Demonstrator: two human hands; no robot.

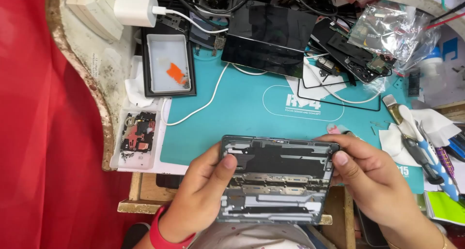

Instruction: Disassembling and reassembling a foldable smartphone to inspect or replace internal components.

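Observation:
A grey, opened-up tablet or foldable phone frame [276, 179] with its bare inner metal and black shields showing is held over the near edge of a teal work mat [242, 108]. My left hand [201, 193], a red band at its wrist, grips the frame's left side with the thumb pressed on its inner face. On the right, my right hand [370, 179] holds the upper right corner, thumb on the inside and fingers curled over the top edge.
Two dark screens [269, 33] lie at the back of the mat. A white tray in a black frame [168, 64] and a small parts tray [138, 135] sit left. A white charger [134, 7], cables, plastic bag [387, 29], tweezers, brush and screwdrivers [426, 150] crowd the right.

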